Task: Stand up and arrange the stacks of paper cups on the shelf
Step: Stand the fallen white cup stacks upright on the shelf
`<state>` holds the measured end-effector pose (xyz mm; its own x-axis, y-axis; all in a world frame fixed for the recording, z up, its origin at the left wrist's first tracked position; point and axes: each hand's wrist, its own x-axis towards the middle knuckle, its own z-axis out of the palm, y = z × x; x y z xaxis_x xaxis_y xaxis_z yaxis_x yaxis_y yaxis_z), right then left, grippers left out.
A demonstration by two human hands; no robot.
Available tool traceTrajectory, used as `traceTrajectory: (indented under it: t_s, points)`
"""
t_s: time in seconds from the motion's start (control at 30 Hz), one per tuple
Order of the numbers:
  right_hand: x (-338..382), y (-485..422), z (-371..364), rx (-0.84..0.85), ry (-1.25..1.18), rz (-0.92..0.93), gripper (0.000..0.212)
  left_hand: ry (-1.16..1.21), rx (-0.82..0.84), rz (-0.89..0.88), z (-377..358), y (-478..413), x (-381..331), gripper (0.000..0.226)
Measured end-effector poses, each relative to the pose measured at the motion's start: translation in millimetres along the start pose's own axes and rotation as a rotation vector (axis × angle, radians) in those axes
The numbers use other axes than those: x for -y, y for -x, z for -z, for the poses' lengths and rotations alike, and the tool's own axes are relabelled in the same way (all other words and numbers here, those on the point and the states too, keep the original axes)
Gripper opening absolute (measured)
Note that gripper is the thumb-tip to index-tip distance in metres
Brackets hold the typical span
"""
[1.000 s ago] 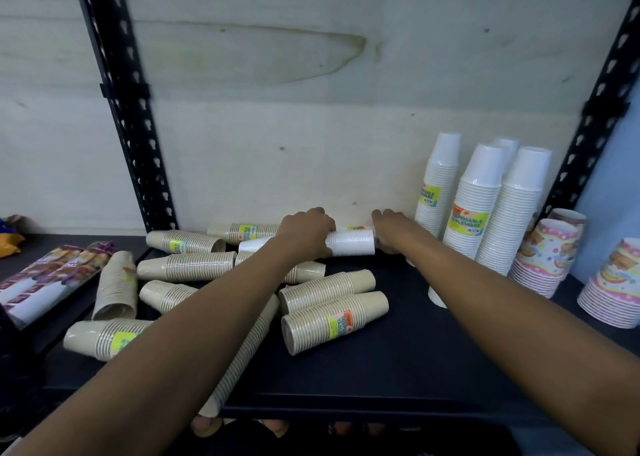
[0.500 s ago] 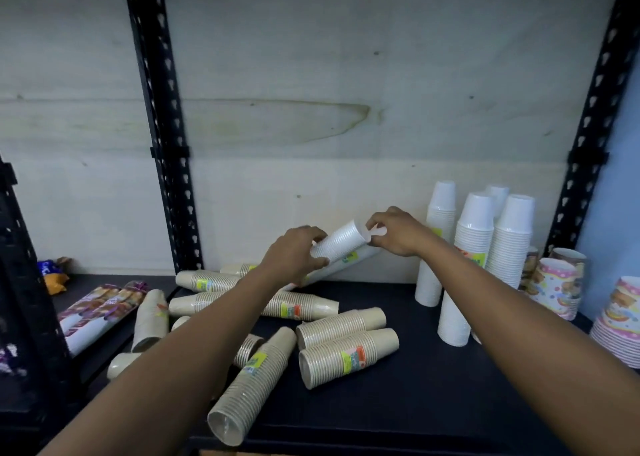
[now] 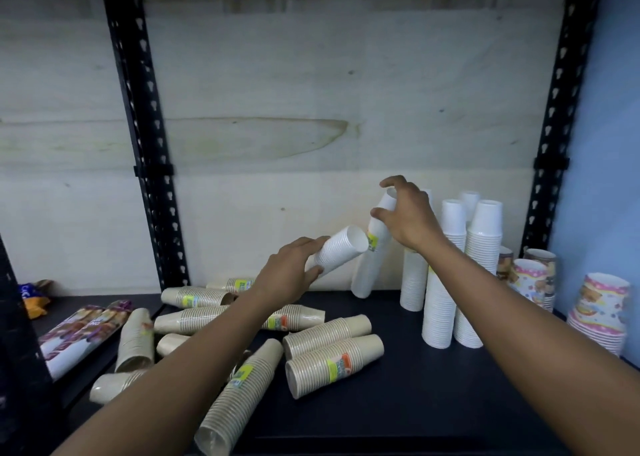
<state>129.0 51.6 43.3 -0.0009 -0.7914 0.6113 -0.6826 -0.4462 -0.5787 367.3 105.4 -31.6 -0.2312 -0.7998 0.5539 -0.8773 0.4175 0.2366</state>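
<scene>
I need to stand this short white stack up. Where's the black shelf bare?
Bare black shelf lies front-right, between the lying beige paper-cup stacks and upright white paper-cup stacks. The left side is crowded with beige stacks; patterned cup stacks fill the far right.

Left hand and left forearm: bare along the whole visible length, smooth and slender, broadened toward the lens by the wide-angle view. Right hand and right forearm: likewise bare to the frame edge, knuckles and wrist contour distinct. Nail detail too small to resolve; outlines slightly soft.
</scene>
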Motion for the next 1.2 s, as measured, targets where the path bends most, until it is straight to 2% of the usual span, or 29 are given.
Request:
traceTrajectory:
  t_s: [0.17, 0.33, 0.5, 0.63, 0.77, 0.83, 0.9, 0.97, 1.07, 1.2]
  points:
    - [-2, 9, 9, 0.014, 0.031, 0.016, 0.048, 0.375, -0.061, 0.117, -24, -1, -9, 0.06]
    - [-6, 16, 12, 0.02, 0.058, 0.035, 0.045, 0.739, -0.119, 0.309, -39, -2, -29, 0.054]
    - [-2, 18, 12, 0.03, 0.085, 0.054, 0.044, 0.985, -0.317, 0.532, -40, -11, -46, 0.013]
    - [5, 16, 16, 0.062, 0.099, 0.048, 0.052, 0.682, -0.424, 0.343, -47, -16, -38, 0.015]
    - [9, 6, 22, 0.098, 0.142, 0.024, 0.054, 0.479, -0.415, 0.315, -44, -19, -43, 0.045]
    - [9, -2, 26, 0.122, 0.193, 0.014, 0.054, 0.381, -0.423, 0.246, -46, -24, -43, 0.061]
    - [9, -10, 31, 0.149, 0.23, 0.013, 0.056, 0.356, -0.428, 0.143, -53, -34, -36, 0.069]
    - [8, -14, 35, 0.191, 0.256, 0.029, 0.056, 0.392, -0.362, 0.077, -61, -45, -29, 0.078]
    - [7, -22, 39, 0.247, 0.322, 0.064, 0.056, 0.468, -0.217, 0.06, -77, -60, -22, 0.088]
    - [1, -29, 40, 0.305, 0.392, 0.072, 0.059, 0.494, -0.154, 0.033, -103, -72, -9, 0.087]
